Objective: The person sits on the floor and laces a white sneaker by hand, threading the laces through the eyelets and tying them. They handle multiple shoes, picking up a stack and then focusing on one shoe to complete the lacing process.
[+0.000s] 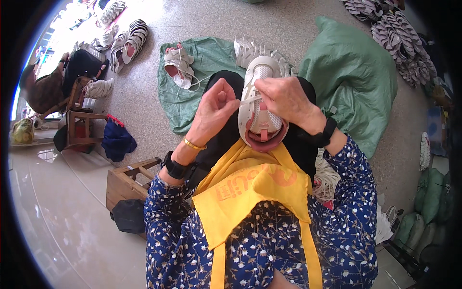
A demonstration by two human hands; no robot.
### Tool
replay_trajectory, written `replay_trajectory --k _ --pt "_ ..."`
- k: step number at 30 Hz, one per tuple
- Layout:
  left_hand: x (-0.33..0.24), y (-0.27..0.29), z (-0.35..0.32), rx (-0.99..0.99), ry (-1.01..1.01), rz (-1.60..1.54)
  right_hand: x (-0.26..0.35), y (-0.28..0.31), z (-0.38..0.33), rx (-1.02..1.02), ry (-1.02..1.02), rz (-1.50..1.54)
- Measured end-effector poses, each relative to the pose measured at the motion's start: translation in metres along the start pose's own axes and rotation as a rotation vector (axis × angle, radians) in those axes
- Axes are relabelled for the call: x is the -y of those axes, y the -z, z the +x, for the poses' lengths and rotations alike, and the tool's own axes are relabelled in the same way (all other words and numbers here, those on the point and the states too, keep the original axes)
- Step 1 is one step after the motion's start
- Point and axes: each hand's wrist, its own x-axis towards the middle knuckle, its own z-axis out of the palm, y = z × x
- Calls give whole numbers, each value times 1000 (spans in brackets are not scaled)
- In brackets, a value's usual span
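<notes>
A white sneaker (pixel 260 103) with a pink lining is held upright on the lap, toe away from the body, above a yellow apron (pixel 250 188). A white lace (pixel 250 100) is stretched across the sneaker's mesh tongue. The left hand (pixel 214 108) is closed beside the sneaker, its fingers pinched on the lace end. The right hand (pixel 288 98) rests on the sneaker's right side, fingers curled and pinching the lace at the eyelets.

The sneaker is judged light, with a soft mesh upper and a stiffer sole; it is best gripped at the sole or heel, not the mesh. The lace is limp and thin and is best pinched near its tip.

Beyond the sneaker, a second sneaker (pixel 178 66) lies on an opened green sack (pixel 199 84). Right of the sneaker, a filled green sack (pixel 356 72) is seen; its contents cannot be told. A bundle of white laces (pixel 327 178) lies beside the right forearm.
</notes>
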Motion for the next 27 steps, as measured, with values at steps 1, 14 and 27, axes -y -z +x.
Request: replay_trajectory --k 1,14,27 --pt "-3 2 1 -4 -11 10 -4 1 0 0 30 -20" --pt "-6 10 -16 -68 -453 800 0 22 -69 -53 -121 -16" --pt "1 92 -52 -206 -287 958 -30 68 -178 -253 -673 75"
